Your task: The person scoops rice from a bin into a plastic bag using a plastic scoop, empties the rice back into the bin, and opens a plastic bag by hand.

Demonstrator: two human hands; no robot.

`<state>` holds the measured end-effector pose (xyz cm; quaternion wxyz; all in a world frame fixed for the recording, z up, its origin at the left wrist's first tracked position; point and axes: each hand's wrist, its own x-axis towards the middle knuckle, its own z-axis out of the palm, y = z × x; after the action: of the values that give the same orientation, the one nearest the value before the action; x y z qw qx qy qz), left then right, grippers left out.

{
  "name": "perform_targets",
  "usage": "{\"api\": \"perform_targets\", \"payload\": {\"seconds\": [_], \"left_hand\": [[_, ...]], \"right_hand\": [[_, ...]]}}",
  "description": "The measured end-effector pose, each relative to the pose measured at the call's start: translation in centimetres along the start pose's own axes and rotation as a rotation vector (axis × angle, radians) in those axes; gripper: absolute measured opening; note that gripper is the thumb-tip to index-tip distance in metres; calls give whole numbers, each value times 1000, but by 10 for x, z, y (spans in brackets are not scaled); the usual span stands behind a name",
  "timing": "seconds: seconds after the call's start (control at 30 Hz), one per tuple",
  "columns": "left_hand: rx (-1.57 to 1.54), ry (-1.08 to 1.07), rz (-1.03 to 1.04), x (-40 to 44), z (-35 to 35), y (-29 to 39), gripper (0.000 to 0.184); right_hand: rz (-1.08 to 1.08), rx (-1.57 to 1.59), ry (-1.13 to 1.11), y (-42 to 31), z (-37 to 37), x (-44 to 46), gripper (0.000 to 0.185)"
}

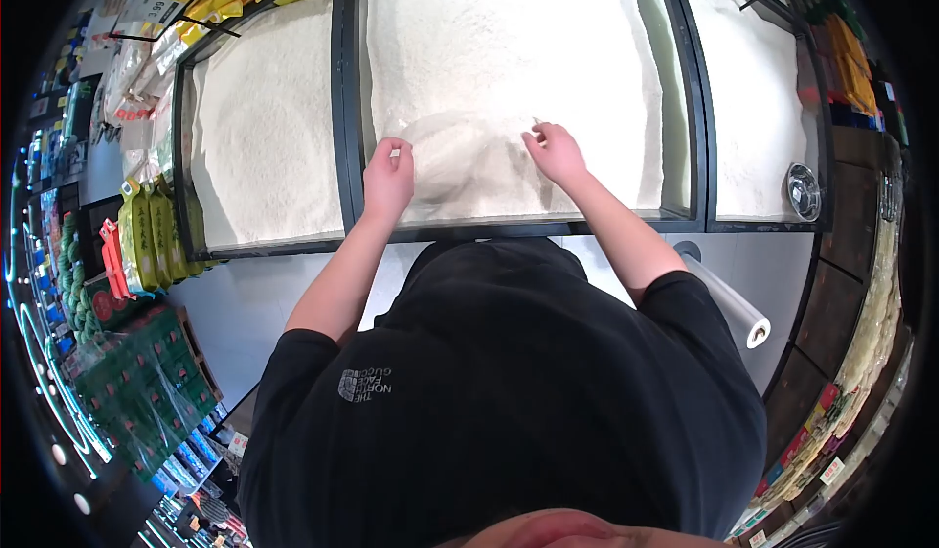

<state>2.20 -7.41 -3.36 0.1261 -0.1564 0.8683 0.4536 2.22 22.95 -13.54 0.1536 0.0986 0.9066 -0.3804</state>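
A thin clear plastic bag [452,161] spreads between my two hands, low over the white rice [509,49] in the middle bin. My left hand [389,174] is closed in a pinch at the bag's left edge. On the other side my right hand [556,153] has its thumb and fingers pinched together at the bag's right edge. The see-through film blends with the rice, so I cannot tell how much is inside it.
Black frame bars [346,98] divide the rice bins. A metal bowl [803,192] lies in the right bin. Below its front edge is a roll of clear plastic [729,298]. Green rice packs [152,235] stand at the left, near stacked green boxes [147,382]. Price signs [152,10] overhang the bins.
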Motion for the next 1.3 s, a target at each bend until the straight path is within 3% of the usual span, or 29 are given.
{"api": "perform_targets", "payload": {"seconds": [0.07, 0.17, 0.27, 0.47, 0.77, 1.07, 1.2, 1.3], "left_hand": [[-5, 21, -10, -3, 1, 2, 17], [24, 53, -6, -4, 3, 1, 17], [0, 71, 6, -4, 2, -2, 17], [214, 148, 28, -13, -4, 9, 23], [-21, 455, 238, 4, -30, -11, 27], [-97, 409, 258, -41, -62, 21, 30], [-246, 334, 256, -47, -51, 10, 27], [-141, 292, 286, -53, -50, 18, 24]], "right_hand": [[121, 209, 55, -15, 37, 27, 45], [329, 358, -254, -29, 58, 66, 37], [308, 411, -384, -26, 61, 73, 32], [192, 358, -153, -36, 40, 48, 34], [5, 718, -140, -82, 14, 8, 23], [-195, 624, -55, -101, -15, -83, 21], [-97, 619, -115, -82, -10, -92, 26], [13, 683, -141, -77, -6, -93, 25]]}}
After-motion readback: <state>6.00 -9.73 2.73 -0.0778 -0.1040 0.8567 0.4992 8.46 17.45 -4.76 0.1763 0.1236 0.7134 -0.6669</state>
